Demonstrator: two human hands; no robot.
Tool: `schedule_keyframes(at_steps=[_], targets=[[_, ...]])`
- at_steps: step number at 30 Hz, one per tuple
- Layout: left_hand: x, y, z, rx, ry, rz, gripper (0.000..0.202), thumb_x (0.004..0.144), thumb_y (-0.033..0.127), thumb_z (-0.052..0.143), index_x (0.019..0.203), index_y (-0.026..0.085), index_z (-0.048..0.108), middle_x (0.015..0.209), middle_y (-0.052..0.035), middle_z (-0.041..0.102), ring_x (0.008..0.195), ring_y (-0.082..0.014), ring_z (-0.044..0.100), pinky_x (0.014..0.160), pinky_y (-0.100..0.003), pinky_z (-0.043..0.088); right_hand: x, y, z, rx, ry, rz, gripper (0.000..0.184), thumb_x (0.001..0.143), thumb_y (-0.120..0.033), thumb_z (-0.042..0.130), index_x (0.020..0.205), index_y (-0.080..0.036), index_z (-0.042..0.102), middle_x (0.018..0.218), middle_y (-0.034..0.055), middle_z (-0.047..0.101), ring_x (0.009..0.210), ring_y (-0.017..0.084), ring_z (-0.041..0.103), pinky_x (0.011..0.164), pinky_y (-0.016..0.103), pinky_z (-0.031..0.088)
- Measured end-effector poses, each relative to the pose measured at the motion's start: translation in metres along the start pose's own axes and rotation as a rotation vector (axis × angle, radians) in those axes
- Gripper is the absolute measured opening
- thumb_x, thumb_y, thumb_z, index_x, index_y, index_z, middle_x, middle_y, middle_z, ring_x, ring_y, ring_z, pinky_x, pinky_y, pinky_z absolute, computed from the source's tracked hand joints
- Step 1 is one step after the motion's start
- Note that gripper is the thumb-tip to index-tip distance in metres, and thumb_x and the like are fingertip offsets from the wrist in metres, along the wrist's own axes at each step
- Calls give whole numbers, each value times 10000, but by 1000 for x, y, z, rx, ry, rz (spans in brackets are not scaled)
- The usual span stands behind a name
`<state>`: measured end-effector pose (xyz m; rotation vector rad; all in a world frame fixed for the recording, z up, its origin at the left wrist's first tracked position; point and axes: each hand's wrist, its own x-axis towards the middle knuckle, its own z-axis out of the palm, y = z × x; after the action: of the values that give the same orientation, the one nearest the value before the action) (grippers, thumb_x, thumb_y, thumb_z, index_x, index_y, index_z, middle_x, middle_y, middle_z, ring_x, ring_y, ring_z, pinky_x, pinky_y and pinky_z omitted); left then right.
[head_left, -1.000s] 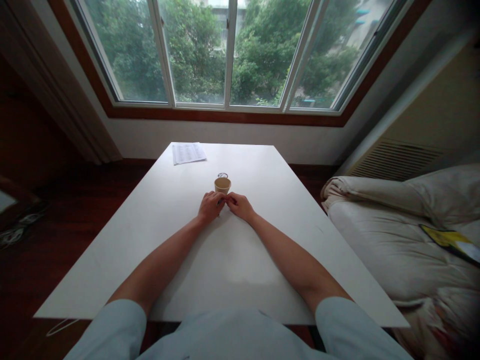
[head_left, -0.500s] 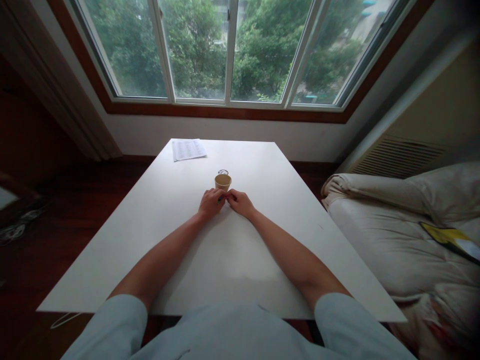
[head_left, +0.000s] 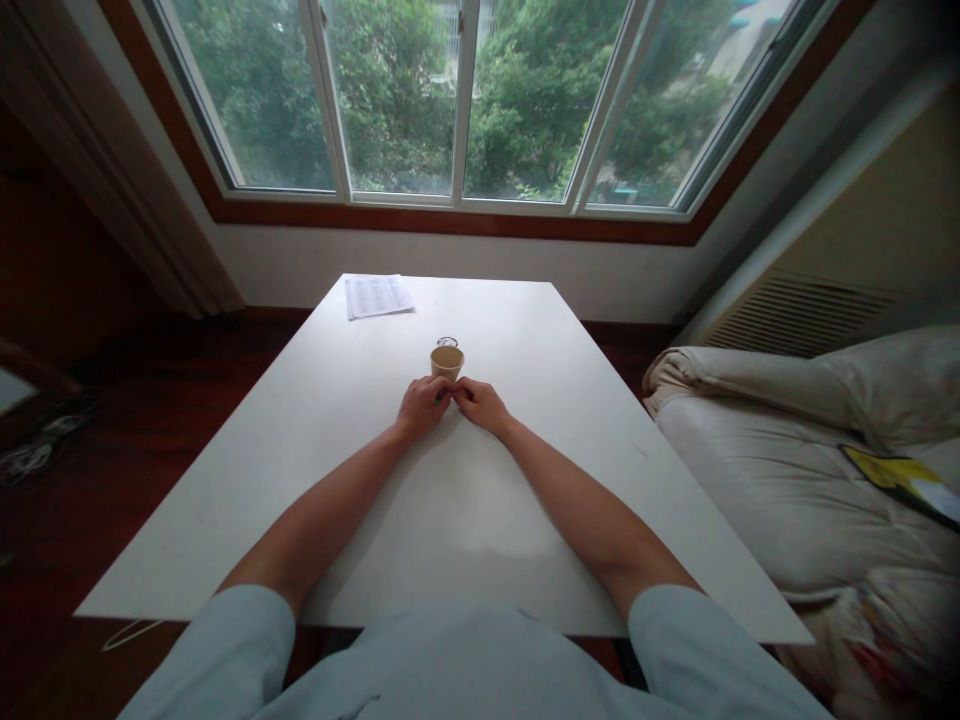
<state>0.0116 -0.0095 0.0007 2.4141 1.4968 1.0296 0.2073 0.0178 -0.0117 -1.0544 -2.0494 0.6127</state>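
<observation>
A tan paper cup (head_left: 447, 361) stands upright on the white table (head_left: 480, 540), its lower part hidden behind my fingers. My left hand (head_left: 422, 404) is closed just in front of the cup, and a small green bit shows between its fingers. My right hand (head_left: 481, 403) is closed too, its fingertips meeting those of the left. What the fingers pinch is too small and too covered to name. Right behind the cup lies a small dark-rimmed ring-shaped item (head_left: 448, 341), partly hidden by the cup.
Printed paper sheets (head_left: 379, 296) lie at the table's far left corner. Beyond the far edge is a wall with a wide window (head_left: 457, 110). A padded cream sofa (head_left: 780, 450) with a yellow and black item (head_left: 896, 475) stands to the right. Cables (head_left: 30, 455) lie on the floor at left.
Both hands stay together in front of the cup with only slight finger motion. The green bit in the left hand shows a little differently. The view has shifted very slightly.
</observation>
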Motion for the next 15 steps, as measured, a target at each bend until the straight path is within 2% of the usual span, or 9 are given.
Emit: schedule_keyframes(at_steps=[6, 15], targets=[[1, 0, -1, -10, 8, 14, 156, 930, 186, 634, 1044, 228, 731, 1030, -64, 768, 987, -237, 687, 907, -371, 506, 0, 1, 0, 10, 7, -24, 181, 921, -326, 575, 942, -213, 715, 724, -19, 630, 657, 143, 517, 647, 256, 387], [0, 1, -3, 17, 38, -11, 121, 958, 220, 626, 1021, 233, 729, 1023, -59, 770, 1034, -243, 692, 945, -391, 483, 0, 2, 1, 37, 10, -17, 173, 915, -344, 587, 896, -199, 680, 685, -34, 581, 630, 126, 470, 629, 252, 353]])
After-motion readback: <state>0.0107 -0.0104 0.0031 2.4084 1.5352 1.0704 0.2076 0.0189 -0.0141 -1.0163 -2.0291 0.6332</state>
